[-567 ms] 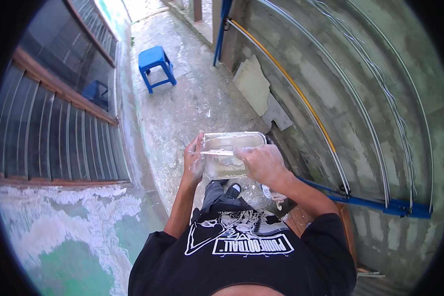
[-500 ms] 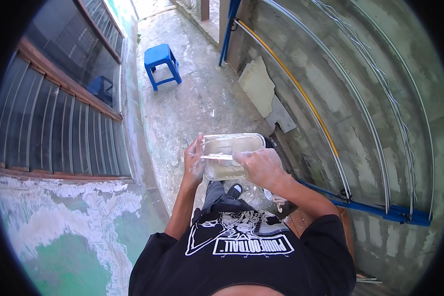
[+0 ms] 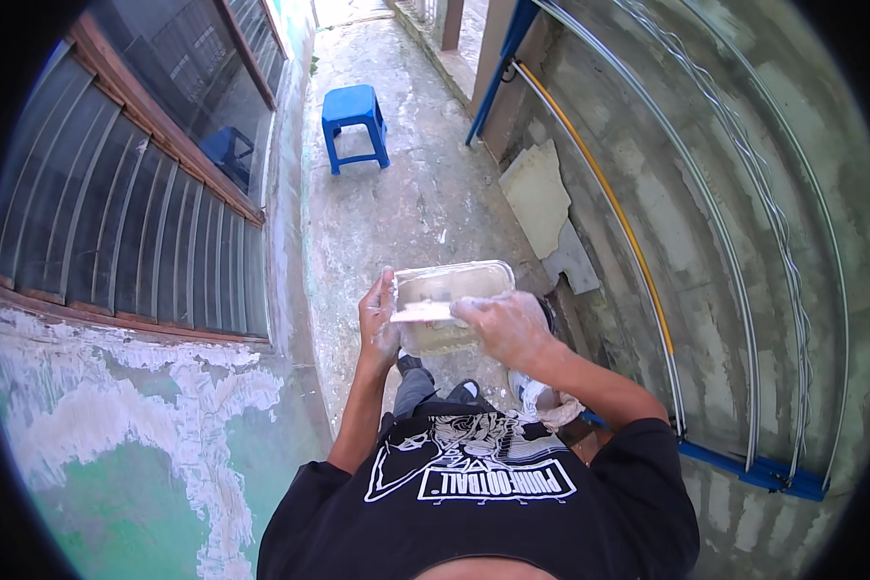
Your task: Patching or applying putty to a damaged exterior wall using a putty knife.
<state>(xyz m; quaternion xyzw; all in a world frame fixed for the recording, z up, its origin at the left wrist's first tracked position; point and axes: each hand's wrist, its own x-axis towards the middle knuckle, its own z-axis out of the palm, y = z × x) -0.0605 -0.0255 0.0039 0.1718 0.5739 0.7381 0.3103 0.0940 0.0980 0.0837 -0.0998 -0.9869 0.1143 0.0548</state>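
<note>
A clear plastic tub [image 3: 496, 276] smeared with white paste is held level in front of my body. My left hand [image 3: 378, 317] grips its left side, fingers up along the wall. In my right hand [image 3: 505, 325] is a putty knife [image 3: 423, 311], its flat blade coated white and lying across the tub toward my left hand. The blade's tip is close to the tub's left rim; whether they touch is unclear. My right fingers hide the knife's handle. White residue covers both hands.
To the left are a louvred window [image 3: 155, 213] and a green wall patched with white [image 3: 116, 416]. A blue stool [image 3: 355, 121] stands ahead on the concrete floor. Broken board [image 3: 537, 198] leans at the right, by a block wall with metal bars [image 3: 710, 184]. A whitish bundle [image 3: 551, 404] lies near my right elbow.
The view has turned slightly, so the stool and window sit farther right. The putty knife's blade has tilted and shows more of its broad face. Both hands keep their hold.
</note>
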